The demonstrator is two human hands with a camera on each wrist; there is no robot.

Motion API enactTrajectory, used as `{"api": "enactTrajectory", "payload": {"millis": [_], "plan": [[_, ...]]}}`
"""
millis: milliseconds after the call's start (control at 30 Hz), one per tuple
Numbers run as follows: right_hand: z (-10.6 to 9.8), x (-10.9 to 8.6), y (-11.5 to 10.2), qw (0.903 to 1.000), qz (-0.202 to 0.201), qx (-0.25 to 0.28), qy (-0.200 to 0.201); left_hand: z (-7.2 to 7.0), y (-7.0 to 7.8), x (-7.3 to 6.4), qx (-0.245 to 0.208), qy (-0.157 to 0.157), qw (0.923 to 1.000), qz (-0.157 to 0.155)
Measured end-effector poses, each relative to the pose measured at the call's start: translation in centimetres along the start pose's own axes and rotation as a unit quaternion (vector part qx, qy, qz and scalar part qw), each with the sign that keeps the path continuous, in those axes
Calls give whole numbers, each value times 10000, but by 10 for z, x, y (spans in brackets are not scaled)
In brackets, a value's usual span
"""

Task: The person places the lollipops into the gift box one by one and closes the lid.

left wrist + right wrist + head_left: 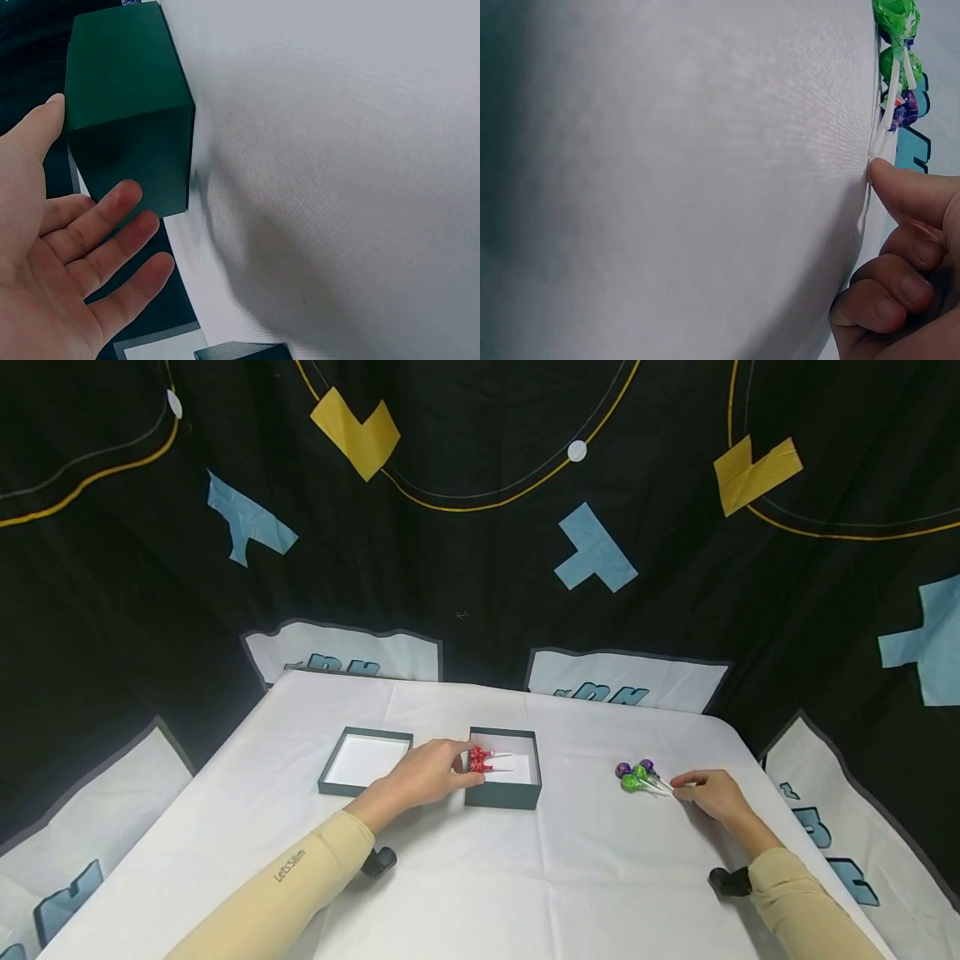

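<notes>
My left hand (431,770) rests at the near left corner of a dark green box (501,795), thumb by its rim and the other fingers loosely spread along its side (131,154). Inside the box lie red-wrapped lollipops (480,767), heads by the left wall and white sticks pointing right. Off to the right, my right hand (712,793) pinches the white stick ends of several lollipops with green (632,783) and purple (622,769) wrappers. In the right wrist view the thumb presses at the sticks (891,105) while the other fingers (889,292) curl in.
The box's shallow lid (367,760) lies with its white inside up, left of the box. A white cloth covers the table (480,893). Behind the far edge hangs a black curtain (465,577) with coloured patches.
</notes>
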State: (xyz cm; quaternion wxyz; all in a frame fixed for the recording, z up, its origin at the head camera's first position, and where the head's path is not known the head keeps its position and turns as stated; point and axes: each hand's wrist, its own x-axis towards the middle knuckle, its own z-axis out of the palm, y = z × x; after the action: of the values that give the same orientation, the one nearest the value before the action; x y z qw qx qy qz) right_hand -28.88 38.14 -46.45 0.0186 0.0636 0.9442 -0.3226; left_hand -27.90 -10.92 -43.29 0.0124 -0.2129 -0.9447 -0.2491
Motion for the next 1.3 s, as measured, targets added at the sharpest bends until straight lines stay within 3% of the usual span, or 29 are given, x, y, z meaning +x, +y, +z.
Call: {"api": "enactTrajectory", "payload": {"millis": [400, 867, 1300], "plan": [[1, -2, -4, 9953, -528, -758, 280, -1, 1, -1, -58, -28, 10000, -44], [2, 0, -8, 9928, -476, -1011, 435, 0, 0, -1, -52, -50, 10000, 0], [-3, 1, -14, 9927, -228, -1165, 204, -1, 0, -1, -6, -72, 10000, 1]]}}
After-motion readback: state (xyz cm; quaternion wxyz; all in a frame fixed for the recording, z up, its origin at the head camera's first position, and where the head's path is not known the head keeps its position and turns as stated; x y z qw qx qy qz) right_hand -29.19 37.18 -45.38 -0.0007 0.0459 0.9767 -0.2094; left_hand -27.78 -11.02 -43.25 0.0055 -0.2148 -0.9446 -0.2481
